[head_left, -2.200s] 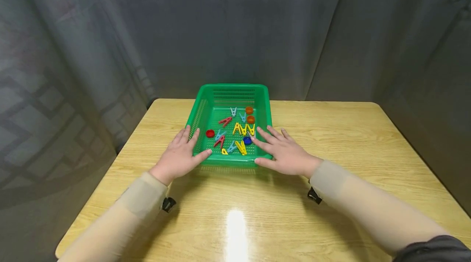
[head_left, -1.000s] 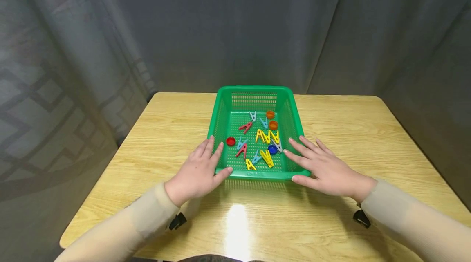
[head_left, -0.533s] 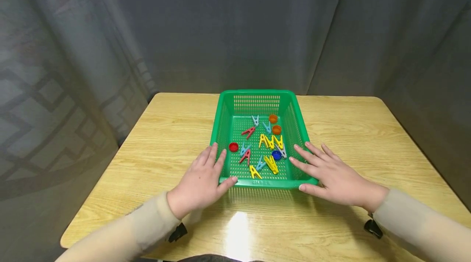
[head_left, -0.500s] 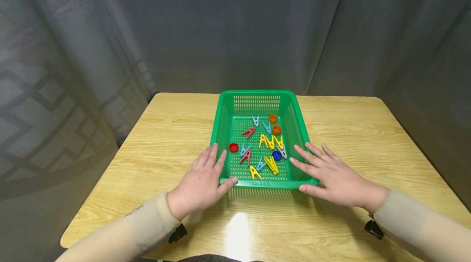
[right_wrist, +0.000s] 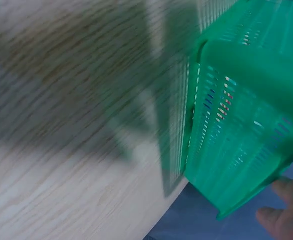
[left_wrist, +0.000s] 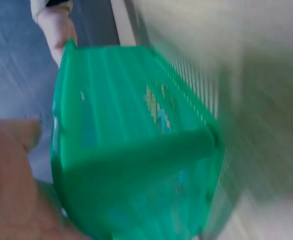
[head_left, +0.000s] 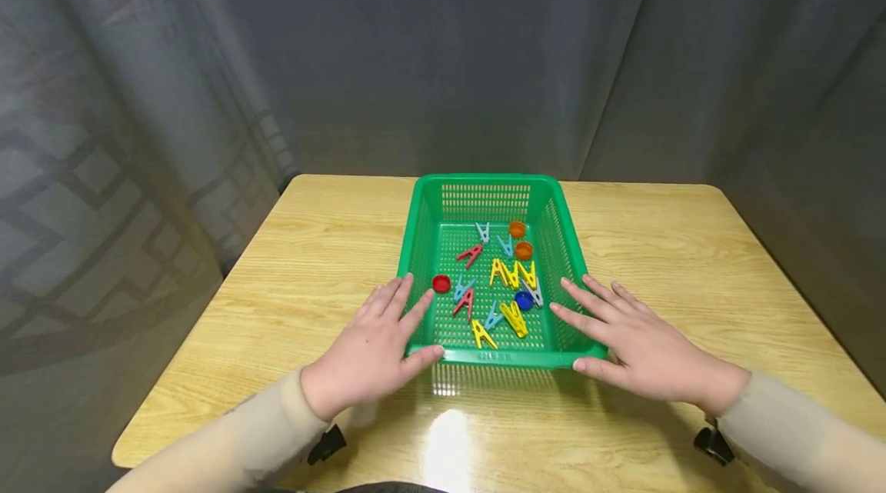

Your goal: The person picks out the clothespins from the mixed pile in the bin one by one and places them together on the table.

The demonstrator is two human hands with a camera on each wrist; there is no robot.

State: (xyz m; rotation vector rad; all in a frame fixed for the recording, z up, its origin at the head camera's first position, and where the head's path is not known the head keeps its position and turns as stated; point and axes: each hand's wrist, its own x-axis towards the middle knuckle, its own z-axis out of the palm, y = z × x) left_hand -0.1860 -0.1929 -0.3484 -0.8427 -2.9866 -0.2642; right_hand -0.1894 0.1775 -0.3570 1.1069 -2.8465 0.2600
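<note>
Basket: green, on the table.
Inside: scattered red, blue, grey and yellow clips; a red cap, a blue cap, two orange caps.
Hold: my left hand and right hand apart, fingers spread at its near corners.
Room: tabletop to either side; curtain beyond the table's far edge.

My pale, wood-grained counter is extending in front of me, its far corners rounded. A green, mesh-walled basket is standing directly on it and reflecting faintly in it; nearer me, a bright patch of light is gleaming.
</note>
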